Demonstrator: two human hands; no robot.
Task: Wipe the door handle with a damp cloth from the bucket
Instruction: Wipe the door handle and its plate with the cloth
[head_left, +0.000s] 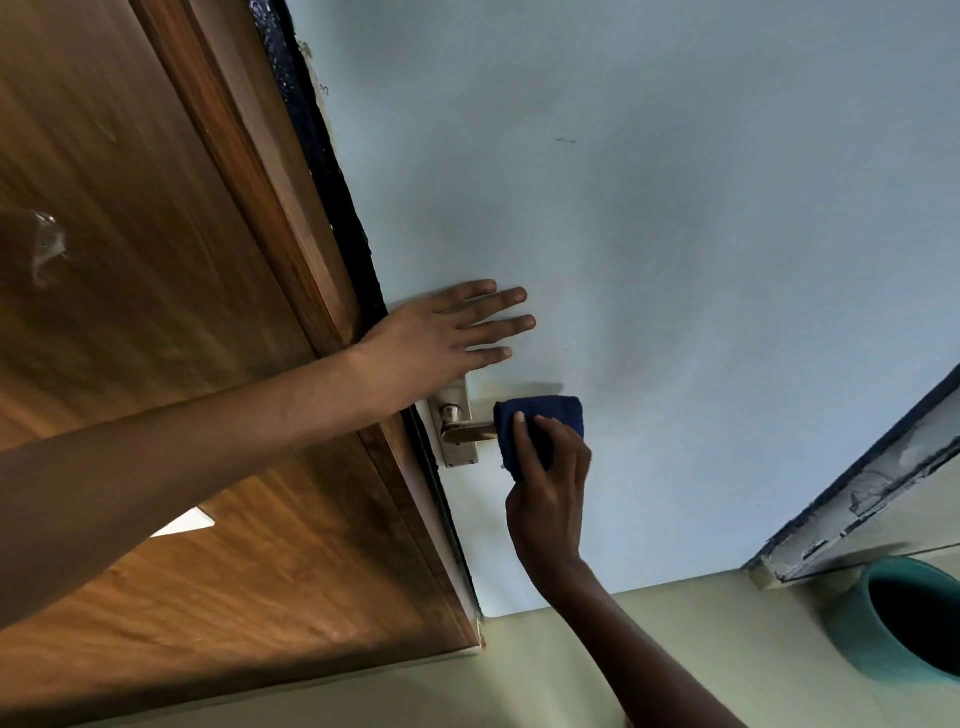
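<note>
**Blue cloth on the lever**

Your right hand (548, 499) clenches the blue cloth (540, 428) around the door handle (470, 431) — its outer end wrapped. Your left hand (441, 338) lies flat, fingers spread, on the pale door (675, 208). Teal bucket (904, 623) — lower right.

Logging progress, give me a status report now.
Left hand flat on door. Right hand presses blue cloth around lever handle. Teal bucket aside; nothing blocking.
</note>
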